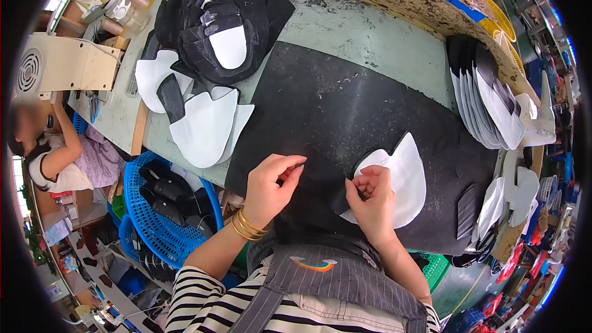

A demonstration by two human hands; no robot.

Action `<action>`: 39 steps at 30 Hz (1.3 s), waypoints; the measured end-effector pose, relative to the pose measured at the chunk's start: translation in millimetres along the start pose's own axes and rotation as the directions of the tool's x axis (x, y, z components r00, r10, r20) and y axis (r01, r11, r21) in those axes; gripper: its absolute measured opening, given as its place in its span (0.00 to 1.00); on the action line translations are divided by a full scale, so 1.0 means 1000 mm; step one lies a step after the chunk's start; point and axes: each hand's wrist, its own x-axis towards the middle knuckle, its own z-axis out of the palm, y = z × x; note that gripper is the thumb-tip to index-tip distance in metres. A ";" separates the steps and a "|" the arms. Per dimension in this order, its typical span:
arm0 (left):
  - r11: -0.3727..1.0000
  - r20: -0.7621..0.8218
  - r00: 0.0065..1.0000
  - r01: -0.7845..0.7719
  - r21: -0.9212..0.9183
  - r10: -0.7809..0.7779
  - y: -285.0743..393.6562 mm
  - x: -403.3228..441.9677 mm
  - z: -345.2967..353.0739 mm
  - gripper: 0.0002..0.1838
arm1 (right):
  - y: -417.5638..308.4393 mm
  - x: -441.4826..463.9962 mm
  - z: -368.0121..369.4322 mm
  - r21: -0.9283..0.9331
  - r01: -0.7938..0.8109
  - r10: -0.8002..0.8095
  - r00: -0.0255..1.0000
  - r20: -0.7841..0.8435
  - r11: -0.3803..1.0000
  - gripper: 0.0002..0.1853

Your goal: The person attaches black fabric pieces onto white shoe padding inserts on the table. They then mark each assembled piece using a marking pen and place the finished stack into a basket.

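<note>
My left hand, with gold bangles at the wrist, is held above a black mat, thumb and forefinger pinched together. A tiny dark bit shows at its fingertips, too small to name. My right hand has its fingers curled and its thumb near the forefinger, over a white shoe-upper piece that lies on the mat. A dark part of that piece shows by the thumb. Whether the right fingers grip anything is hidden.
Black and white pieces lie at the left, below a black pile. Stacked pieces stand at the right. A blue basket of black items sits below the table. Another person works beside a cream machine.
</note>
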 end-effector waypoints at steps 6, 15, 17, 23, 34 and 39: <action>0.998 0.009 1.000 0.014 0.059 -0.015 0.000 -0.002 0.001 0.12 | -0.001 0.000 0.001 -0.032 -0.007 0.006 1.000 -0.006 0.999 0.18; 0.678 0.241 0.866 -0.494 0.545 0.437 0.011 -0.004 0.007 0.18 | -0.003 0.000 0.004 -0.157 0.083 -0.087 0.996 -0.023 0.984 0.18; 0.761 0.448 0.818 -0.536 0.365 0.361 0.008 -0.009 0.010 0.32 | -0.004 -0.006 0.003 -0.158 0.128 -0.137 0.989 -0.048 0.979 0.19; 0.762 0.591 0.760 -0.545 0.351 0.271 0.011 -0.007 0.003 0.48 | 0.010 -0.021 -0.004 -0.205 0.236 -0.246 0.969 -0.024 0.950 0.18; 0.710 0.632 0.738 -0.575 0.406 0.237 0.012 -0.009 0.008 0.45 | 0.005 -0.014 -0.001 -0.377 0.172 -0.194 0.981 -0.020 0.910 0.17; 0.688 0.645 0.728 -0.591 0.422 0.231 0.017 -0.010 0.005 0.43 | -0.002 -0.016 0.000 -0.667 0.167 -0.220 0.976 0.005 0.726 0.12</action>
